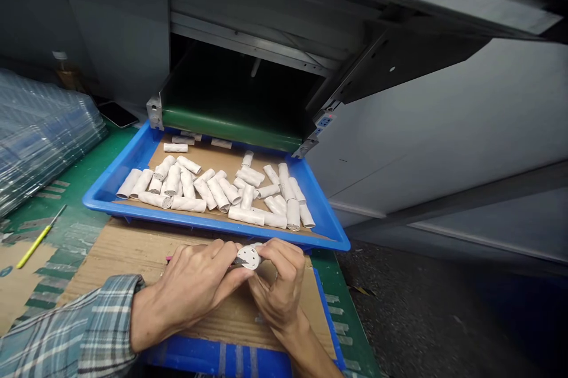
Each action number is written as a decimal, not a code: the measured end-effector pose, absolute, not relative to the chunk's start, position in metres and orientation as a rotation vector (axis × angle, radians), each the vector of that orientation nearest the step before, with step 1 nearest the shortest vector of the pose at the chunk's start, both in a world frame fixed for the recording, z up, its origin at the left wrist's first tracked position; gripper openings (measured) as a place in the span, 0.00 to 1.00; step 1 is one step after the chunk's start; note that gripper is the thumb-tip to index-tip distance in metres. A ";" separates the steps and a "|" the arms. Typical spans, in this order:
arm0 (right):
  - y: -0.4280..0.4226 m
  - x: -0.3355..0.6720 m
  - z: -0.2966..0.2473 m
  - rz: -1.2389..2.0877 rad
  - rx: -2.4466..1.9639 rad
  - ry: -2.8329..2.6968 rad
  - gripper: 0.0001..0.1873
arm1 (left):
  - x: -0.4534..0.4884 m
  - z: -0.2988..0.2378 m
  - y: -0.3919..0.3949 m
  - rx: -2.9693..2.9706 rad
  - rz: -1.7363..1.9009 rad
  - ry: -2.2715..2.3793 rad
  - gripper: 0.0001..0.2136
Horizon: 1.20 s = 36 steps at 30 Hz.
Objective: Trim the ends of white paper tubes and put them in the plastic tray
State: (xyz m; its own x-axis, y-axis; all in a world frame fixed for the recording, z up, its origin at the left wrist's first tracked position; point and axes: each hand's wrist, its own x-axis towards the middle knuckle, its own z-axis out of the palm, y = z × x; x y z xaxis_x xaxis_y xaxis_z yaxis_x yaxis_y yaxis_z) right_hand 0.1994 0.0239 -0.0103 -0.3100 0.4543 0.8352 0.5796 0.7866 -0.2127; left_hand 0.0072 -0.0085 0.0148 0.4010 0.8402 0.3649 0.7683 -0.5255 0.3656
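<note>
My right hand [280, 283] grips a short white cylinder [248, 258] between thumb and fingers. Its round end, dotted with small dark holes, faces me. From the left side, my left hand [190, 283] is closed around a slim tool whose dark pointed tip [240, 261] meets that round end. A pinkish-red end of the tool [168, 259] sticks out behind the fingers; the rest is hidden in the hand, so its exact kind does not show. Both hands are over a cardboard sheet [128, 248], just in front of a blue tray [213, 221] holding many similar white cylinders [217, 193].
A green conveyor belt [231, 126] comes out of a grey machine opening above the tray's far side. On the green table at left lie a yellow-handled screwdriver [38, 243], stacked clear plastic trays [39, 129] and a phone [118, 113]. A bottle [66, 73] stands behind them.
</note>
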 end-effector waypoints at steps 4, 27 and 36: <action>0.024 0.198 -0.008 -0.125 -0.756 -1.949 0.23 | 0.006 0.016 -0.008 2.509 0.882 1.372 0.18; 0.021 0.197 -0.019 0.638 -0.693 -1.718 0.31 | -0.009 0.025 0.006 2.575 1.273 1.200 0.17; 0.025 0.196 -0.012 0.515 -0.668 -1.755 0.31 | -0.007 0.025 0.004 2.536 1.274 1.162 0.18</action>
State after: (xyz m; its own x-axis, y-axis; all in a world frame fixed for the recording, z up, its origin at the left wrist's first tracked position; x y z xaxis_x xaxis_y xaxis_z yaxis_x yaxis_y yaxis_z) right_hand 0.1960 0.0247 -0.0122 -0.2065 0.6692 0.7139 0.1770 0.7431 -0.6454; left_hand -0.0066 0.0043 0.0247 0.3688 0.6568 0.6577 0.5947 -0.7105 0.3761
